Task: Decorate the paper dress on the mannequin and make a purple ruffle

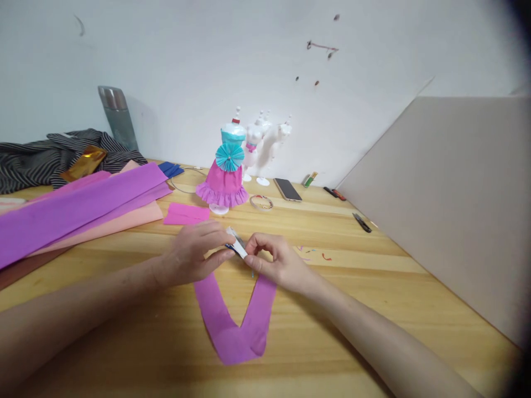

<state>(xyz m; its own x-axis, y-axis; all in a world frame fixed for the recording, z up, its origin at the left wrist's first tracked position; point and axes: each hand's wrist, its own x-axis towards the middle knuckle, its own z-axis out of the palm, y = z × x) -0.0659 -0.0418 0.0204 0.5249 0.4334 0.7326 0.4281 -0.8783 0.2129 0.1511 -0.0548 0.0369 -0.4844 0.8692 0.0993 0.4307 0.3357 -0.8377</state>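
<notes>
My left hand (194,253) and my right hand (277,261) meet over the middle of the wooden table (373,276), fingers pinched together. Between them is a small white object with a dark blue edge (237,246); I cannot tell exactly what it is. A purple crepe paper strip (236,326) hangs from under both hands and folds into a V towards me. Behind the hands stands a small mannequin (226,171) in a pink ruffled paper dress with a teal fan bow.
Purple and peach paper sheets (78,213) lie at left, a pink scrap (186,214) by the mannequin. Bare white mannequins (265,145), a tape ring (261,202), phone (287,189), small black snips (362,223), flask (118,117) and striped cloth (50,157) sit behind. A grey board (456,199) leans at right.
</notes>
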